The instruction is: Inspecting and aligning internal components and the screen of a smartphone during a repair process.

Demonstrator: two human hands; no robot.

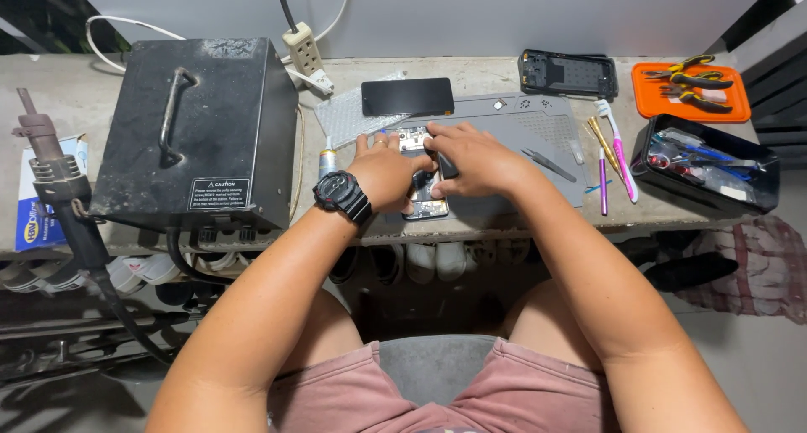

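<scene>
An opened phone (pixel 423 199) with its insides showing lies on a grey work mat (pixel 538 126) near the bench's front edge. My left hand (pixel 385 171), a black watch on its wrist, rests on the phone's left side and steadies it. Pressed down over the phone's upper right part is my right hand (pixel 472 157), fingers curled; what sits under the fingertips is hidden. A black screen panel (pixel 407 96) lies just beyond the phone.
A black metal box (pixel 197 130) with a handle fills the left of the bench. Tweezers (pixel 548 164), pink and yellow tools (pixel 615 151), a black back cover (pixel 568 73), an orange tray with pliers (pixel 691 88) and a black tool tray (pixel 706 162) sit on the right.
</scene>
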